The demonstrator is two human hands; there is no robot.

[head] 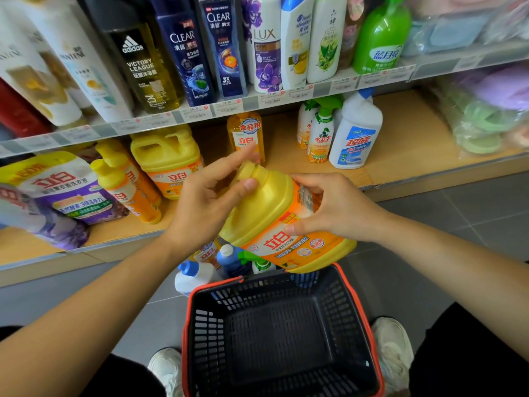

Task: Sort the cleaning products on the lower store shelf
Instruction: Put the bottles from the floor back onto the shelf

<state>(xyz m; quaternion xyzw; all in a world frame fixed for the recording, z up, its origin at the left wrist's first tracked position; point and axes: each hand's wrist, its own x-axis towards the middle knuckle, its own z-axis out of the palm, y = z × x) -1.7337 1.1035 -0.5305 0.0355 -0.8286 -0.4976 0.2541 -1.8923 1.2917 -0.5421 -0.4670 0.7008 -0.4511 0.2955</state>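
While a yellow jug [266, 213] hung tilted in mid-air, both hands were on it. The left grip [206, 196] was clamped at the cap end, thumb pressed on the yellow cap and index finger stretched past it. The right grip [332, 207] was clamped over the jug's shoulder and upper label, with fingers curved across the top and thumb on the orange label. The jug lay between the two grips, cap pointing up-left toward the shelf and base down-right, just above the far rim of a black basket with red trim [280, 333] that stood on the grey floor.

The lower shelf [400, 133] was a wood board and carried from left to right:
- a purple-and-white refill pouch [65, 190], leaning
- two orange bottles with yellow caps [128, 187], tilted
- a second yellow jug [166, 156], upright
- a slim orange bottle [247, 133] behind the left grip's index finger
- spray bottles with green triggers [320, 136], touching a white bottle with a blue label [355, 136]

On the floor between shelf and basket stood a white bottle with a blue cap [194, 276] and a blue bottle [232, 259]. A green-trigger sprayer [259, 262] was there too, partly hidden under the held jug. The upper shelf held shampoo bottles [200, 53] in a row. White shoes [395, 345] were at either side of the basket.
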